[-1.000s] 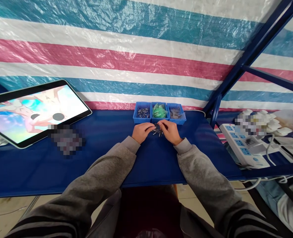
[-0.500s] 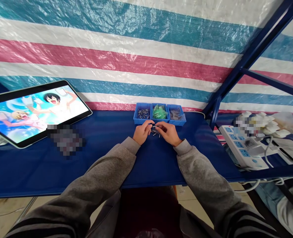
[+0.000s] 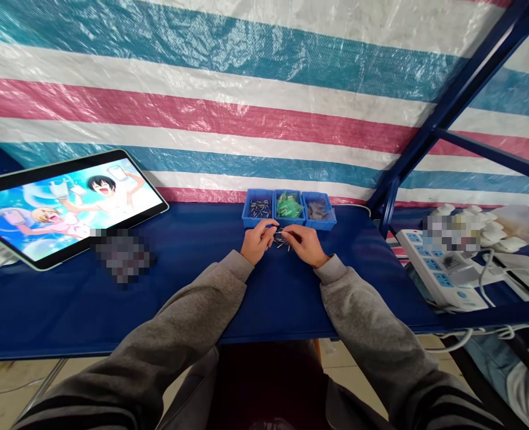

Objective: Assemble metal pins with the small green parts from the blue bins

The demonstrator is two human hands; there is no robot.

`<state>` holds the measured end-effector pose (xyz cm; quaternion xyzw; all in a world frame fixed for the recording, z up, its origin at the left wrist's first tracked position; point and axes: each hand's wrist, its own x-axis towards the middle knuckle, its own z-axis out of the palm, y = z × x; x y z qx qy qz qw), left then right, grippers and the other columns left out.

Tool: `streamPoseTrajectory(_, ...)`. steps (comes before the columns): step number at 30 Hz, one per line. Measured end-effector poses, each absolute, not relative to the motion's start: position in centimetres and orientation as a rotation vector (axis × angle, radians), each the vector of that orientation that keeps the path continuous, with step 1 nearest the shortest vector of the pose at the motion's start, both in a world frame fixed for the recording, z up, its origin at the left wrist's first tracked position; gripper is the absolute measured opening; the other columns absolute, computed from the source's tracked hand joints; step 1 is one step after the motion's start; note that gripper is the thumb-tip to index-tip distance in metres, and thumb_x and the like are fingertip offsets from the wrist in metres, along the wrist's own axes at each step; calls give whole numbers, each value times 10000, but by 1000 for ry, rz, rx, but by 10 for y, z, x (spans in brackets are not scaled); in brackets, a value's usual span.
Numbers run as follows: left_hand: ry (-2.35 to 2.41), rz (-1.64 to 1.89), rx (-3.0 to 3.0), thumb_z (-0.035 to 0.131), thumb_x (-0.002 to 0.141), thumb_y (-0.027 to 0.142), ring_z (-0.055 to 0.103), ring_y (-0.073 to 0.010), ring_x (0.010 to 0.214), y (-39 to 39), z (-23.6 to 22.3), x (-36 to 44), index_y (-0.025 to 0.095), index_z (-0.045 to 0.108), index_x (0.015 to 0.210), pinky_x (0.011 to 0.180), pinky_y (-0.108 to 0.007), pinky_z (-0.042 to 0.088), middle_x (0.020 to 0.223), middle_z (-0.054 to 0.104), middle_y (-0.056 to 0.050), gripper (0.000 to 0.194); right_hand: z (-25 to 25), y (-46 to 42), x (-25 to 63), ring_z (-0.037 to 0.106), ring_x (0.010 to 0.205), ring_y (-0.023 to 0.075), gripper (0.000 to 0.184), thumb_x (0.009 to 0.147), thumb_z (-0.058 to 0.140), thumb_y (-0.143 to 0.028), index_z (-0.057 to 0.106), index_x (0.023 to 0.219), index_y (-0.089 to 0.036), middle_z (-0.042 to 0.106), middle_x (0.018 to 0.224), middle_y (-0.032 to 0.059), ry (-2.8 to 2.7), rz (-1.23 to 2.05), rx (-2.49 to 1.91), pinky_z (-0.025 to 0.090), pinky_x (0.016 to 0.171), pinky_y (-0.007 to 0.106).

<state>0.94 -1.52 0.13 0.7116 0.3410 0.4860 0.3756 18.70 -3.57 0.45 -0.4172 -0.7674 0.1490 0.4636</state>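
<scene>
My left hand (image 3: 257, 241) is closed, its fingers curled and the tips brought together; anything in them is too small to make out. Facing it, my right hand (image 3: 308, 243) pinches with thumb and forefinger at what looks like a thin metal piece, blurred at this size. Between and just below the fingertips, a small pile of thin metal pins (image 3: 283, 242) lies on the blue table. Right behind the hands stand three joined blue bins: the left bin (image 3: 258, 222) with similar metal pins, the middle one with green pieces (image 3: 289, 205), the right one with greyish pieces (image 3: 318, 209).
A tablet (image 3: 74, 206) playing a cartoon leans at the left, a blurred-out object (image 3: 125, 255) beside it. On the right are a white power strip (image 3: 439, 272), cables and white items (image 3: 492, 230). A blue metal frame (image 3: 426, 134) slants before the striped tarp (image 3: 246, 119).
The fingertips have shifted slightly over the pins, and the thin piece between them shows less clearly. Both hands stay in the same place; the whole view has moved a little.
</scene>
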Motion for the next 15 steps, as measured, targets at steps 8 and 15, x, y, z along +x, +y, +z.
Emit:
streamPoseTrajectory(8,855,1275,1515,751,719,465,503,-86,458,-5,0,13,105,748,844,417,-217,428,650,673,-44,381,8,-35,187,578,603,147,401,974,429,-457,659,804,-175,650,682,32,-1819,293,-1079,440,638,260)
streamPoseTrajectory(15,820,1356,1513,729,758,436,550,-95,496,-8,5,16,115,708,781,418,-205,435,680,663,-41,322,5,-35,184,582,629,155,444,969,417,-493,685,821,-171,666,710,44,-1899,309,-1106,421,633,266)
